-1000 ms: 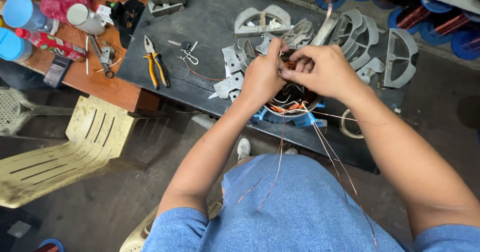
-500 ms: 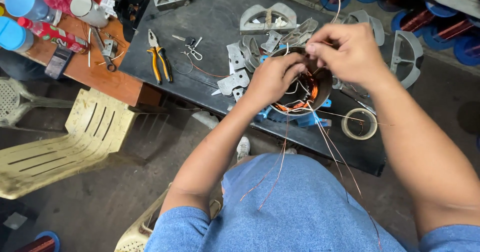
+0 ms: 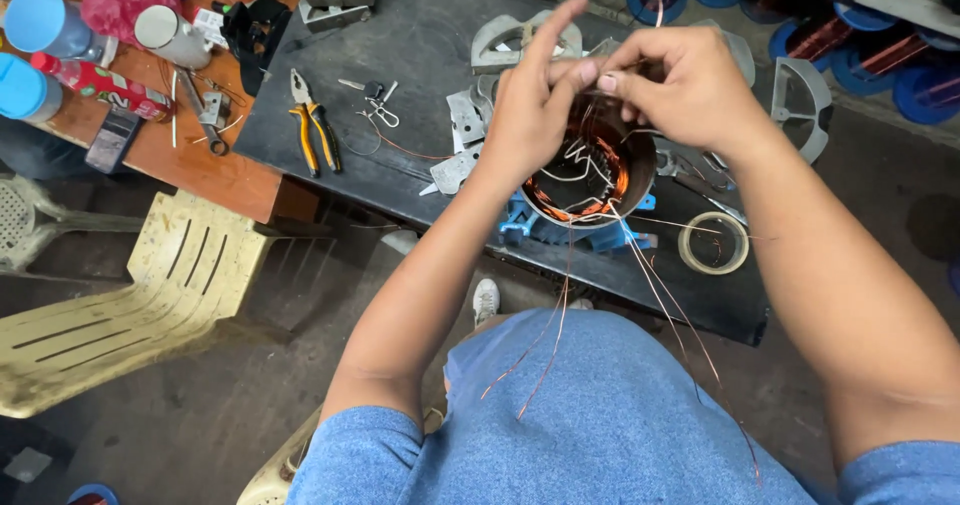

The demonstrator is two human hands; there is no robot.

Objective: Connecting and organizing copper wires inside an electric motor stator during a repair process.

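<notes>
Two hands point(image 3: 610, 90) pinch copper wires point(image 3: 640, 265) above the wound stator point(image 3: 590, 180).

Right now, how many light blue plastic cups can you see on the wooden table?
2: one light blue cup at the table's far left corner, another just nearer, cut off by the frame edge. More may sit out of view.

Copper-orange windings point(image 3: 610, 180) glow inside the stator just under the pinching fingers, on a blue base point(image 3: 520, 223); thin copper wires point(image 3: 650, 285) trail down from the grip over a blue shirt point(image 3: 600, 425). The tabletop point(image 3: 420, 35) beneath is dark grey. Well left of the grip lie yellow-handled pliers point(image 3: 312, 130), a pale yellow slotted chair point(image 3: 150, 295), a red bag point(image 3: 125, 0)
</notes>
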